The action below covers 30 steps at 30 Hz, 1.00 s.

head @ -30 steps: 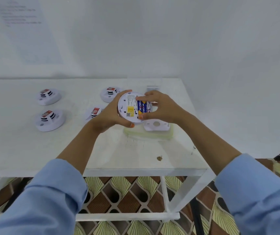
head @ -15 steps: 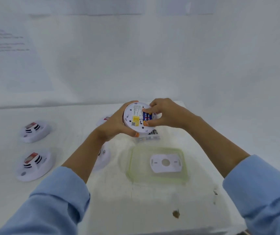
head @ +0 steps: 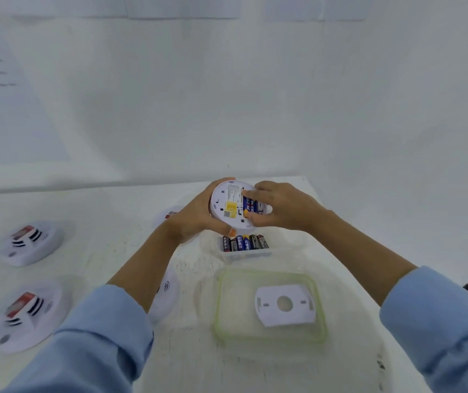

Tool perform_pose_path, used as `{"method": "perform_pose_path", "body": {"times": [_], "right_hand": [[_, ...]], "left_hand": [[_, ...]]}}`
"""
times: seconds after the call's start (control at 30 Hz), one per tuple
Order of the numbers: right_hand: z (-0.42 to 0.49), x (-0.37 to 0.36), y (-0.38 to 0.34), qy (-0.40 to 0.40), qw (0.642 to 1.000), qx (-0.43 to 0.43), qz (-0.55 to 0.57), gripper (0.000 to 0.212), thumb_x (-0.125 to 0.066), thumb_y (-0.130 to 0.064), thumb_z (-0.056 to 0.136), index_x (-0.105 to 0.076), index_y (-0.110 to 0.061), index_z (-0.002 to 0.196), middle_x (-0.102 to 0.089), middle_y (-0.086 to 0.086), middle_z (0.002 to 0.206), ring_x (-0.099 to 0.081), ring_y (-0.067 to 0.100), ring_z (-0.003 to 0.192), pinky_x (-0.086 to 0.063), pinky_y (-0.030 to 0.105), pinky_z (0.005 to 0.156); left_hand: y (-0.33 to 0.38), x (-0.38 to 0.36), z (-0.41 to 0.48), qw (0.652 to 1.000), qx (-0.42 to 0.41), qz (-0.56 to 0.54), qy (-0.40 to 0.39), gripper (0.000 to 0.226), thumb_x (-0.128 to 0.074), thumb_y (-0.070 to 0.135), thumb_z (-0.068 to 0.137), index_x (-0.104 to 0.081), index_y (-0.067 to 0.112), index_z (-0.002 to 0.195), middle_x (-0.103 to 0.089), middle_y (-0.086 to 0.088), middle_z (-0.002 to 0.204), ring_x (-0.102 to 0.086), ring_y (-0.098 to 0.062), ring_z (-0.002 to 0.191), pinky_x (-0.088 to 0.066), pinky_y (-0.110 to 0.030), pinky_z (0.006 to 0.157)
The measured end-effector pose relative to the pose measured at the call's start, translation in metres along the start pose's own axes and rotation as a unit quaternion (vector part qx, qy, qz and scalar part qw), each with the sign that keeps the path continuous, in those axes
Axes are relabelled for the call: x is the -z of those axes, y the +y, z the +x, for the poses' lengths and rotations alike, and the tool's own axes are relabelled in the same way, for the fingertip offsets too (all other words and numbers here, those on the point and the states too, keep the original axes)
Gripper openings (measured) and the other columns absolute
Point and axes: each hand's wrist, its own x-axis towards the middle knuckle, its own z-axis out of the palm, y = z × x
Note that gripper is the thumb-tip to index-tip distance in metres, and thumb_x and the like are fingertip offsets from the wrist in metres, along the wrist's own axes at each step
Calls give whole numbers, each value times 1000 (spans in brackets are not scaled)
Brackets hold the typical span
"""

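Observation:
I hold a round white smoke detector [head: 227, 205] above the table, its back turned toward me, showing a yellow label and an open battery bay. My left hand [head: 196, 219] grips its left rim from behind. My right hand [head: 281, 207] pinches the blue battery [head: 248, 207] sitting in the bay, thumb below and fingers above. Under the detector a small clear box [head: 244, 255] holds several batteries [head: 244, 241]. In front of it lies a clear green-rimmed container [head: 269, 276] with a white mounting plate [head: 285, 304] in it.
Two white detectors [head: 31, 242] [head: 25, 310] with red labels lie at the table's left. Another detector [head: 166, 293] sits partly hidden under my left forearm, and one more [head: 169, 215] behind my left wrist. A white wall with paper sheets stands behind; the table's right edge [head: 369, 251] is close.
My view has moved closer and tilted down, so the battery box and container show fully. Both hands stay on the detector, my right fingers shifting over the battery.

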Motion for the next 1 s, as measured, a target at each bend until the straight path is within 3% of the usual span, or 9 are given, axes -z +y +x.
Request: {"method": "perform_pose_path", "body": {"times": [0.17, 0.3, 0.4, 0.53, 0.67, 0.77, 0.83, 0.9, 1.0], "right_hand": [[0, -7, -2, -20, 999, 6, 28, 48, -48, -36, 85, -63, 0, 113, -62, 26, 91, -58, 41, 71, -50, 41, 61], [2, -2, 6, -13, 998, -9, 59, 54, -35, -44, 87, -57, -14, 126, -57, 14, 116, -55, 27, 97, -38, 27, 78], [2, 1, 11, -24, 996, -21, 87, 47, -51, -47, 89, -53, -23, 130, -51, 2, 128, -53, 18, 102, -35, 22, 81], [0, 0, 9, -2, 982, -54, 183, 56, -68, -44, 77, -56, -22, 127, -49, -4, 128, -48, 10, 110, -40, 23, 91], [3, 1, 10, 19, 955, -90, 283, 50, -81, -28, 66, -62, -20, 112, -43, -4, 124, -40, 3, 110, -31, -3, 81], [5, 4, 14, 43, 943, -101, 315, 46, -84, -23, 62, -60, -24, 101, -43, -7, 117, -42, 4, 106, -30, 0, 78], [3, 14, 22, 75, 939, -136, 308, 46, -86, -24, 59, -57, -23, 96, -48, -6, 103, -46, 5, 85, -34, 6, 67], [-3, 21, 30, 10, 959, -163, 230, 49, -86, -28, 58, -56, -19, 95, -51, -4, 89, -44, 8, 70, -36, 18, 59], [-8, 15, 24, -179, 968, -163, 72, 55, -85, -30, 59, -54, -17, 103, -48, -8, 76, -48, 14, 73, -34, 24, 56]], "left_hand": [[-4, 1, 1, 1000, 7, 3, 5, 107, -80, -3, 43, -35, 18, 138, -52, -10, 129, -54, -25, 116, -52, -39, 87], [-4, -1, 0, 1000, 10, 11, 10, 109, -82, 3, 42, -33, 18, 139, -50, -12, 132, -52, -28, 119, -50, -43, 92], [1, -1, 0, 1000, -1, 11, 14, 106, -81, 0, 44, -34, 19, 137, -51, -11, 131, -54, -24, 118, -51, -39, 91], [9, -1, -1, 999, -15, 25, 29, 99, -74, -10, 50, -35, 22, 135, -53, -3, 126, -56, -16, 113, -53, -28, 82], [11, -3, 0, 998, -20, 40, 35, 99, -75, -10, 49, -35, 23, 134, -53, -1, 124, -57, -10, 109, -52, -24, 79], [10, -2, 0, 998, -24, 44, 40, 98, -75, -8, 50, -36, 26, 133, -53, 1, 124, -56, -10, 110, -52, -24, 80], [10, 0, -2, 997, -26, 51, 49, 98, -75, -7, 49, -36, 27, 132, -52, 4, 124, -55, -9, 112, -52, -22, 80], [10, 3, -4, 996, -26, 55, 58, 98, -75, -6, 49, -35, 27, 133, -52, 6, 124, -54, -5, 112, -51, -20, 81], [11, 5, -5, 996, -28, 58, 67, 99, -75, -6, 50, -34, 25, 134, -52, 7, 125, -55, -2, 111, -50, -19, 81]]}}
